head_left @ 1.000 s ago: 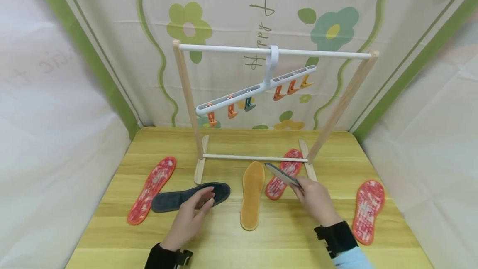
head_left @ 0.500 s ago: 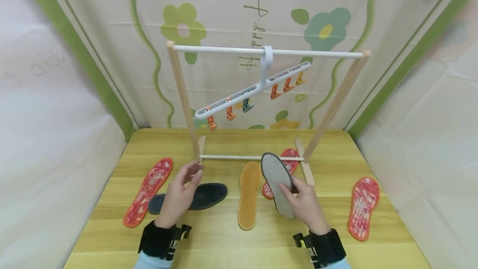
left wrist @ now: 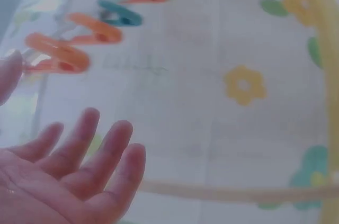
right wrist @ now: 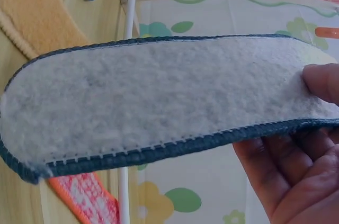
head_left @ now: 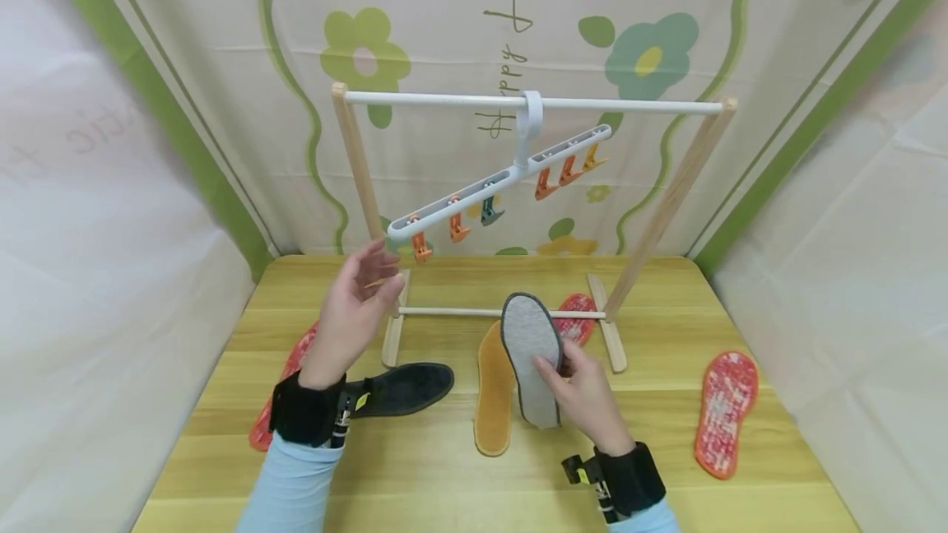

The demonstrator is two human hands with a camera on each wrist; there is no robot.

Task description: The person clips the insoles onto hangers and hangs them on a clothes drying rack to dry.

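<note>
My right hand [head_left: 581, 397] grips a grey felt insole [head_left: 530, 352] with dark stitched edging, held up above the table; up close the grey insole [right wrist: 159, 102] lies across my fingers [right wrist: 286, 166] with the thumb on top. My left hand [head_left: 363, 298] is raised with fingers spread and empty, just below the left end of the white clip hanger [head_left: 504, 179]. In the left wrist view the left hand [left wrist: 69, 176] is below the orange clips [left wrist: 58, 57]. A dark insole [head_left: 403, 387] lies on the table beneath my left forearm.
A wooden rack [head_left: 355, 179] with a white top bar stands mid-table. A tan insole [head_left: 494, 389] lies in front of it. Red patterned insoles lie at the left [head_left: 285, 377], behind the grey one [head_left: 578, 311] and at the right [head_left: 726, 410]. Fabric walls enclose the table.
My left hand left the dark insole and rose toward the hanger's left clips. My right hand turned the grey insole flat-side up and moved it slightly left.
</note>
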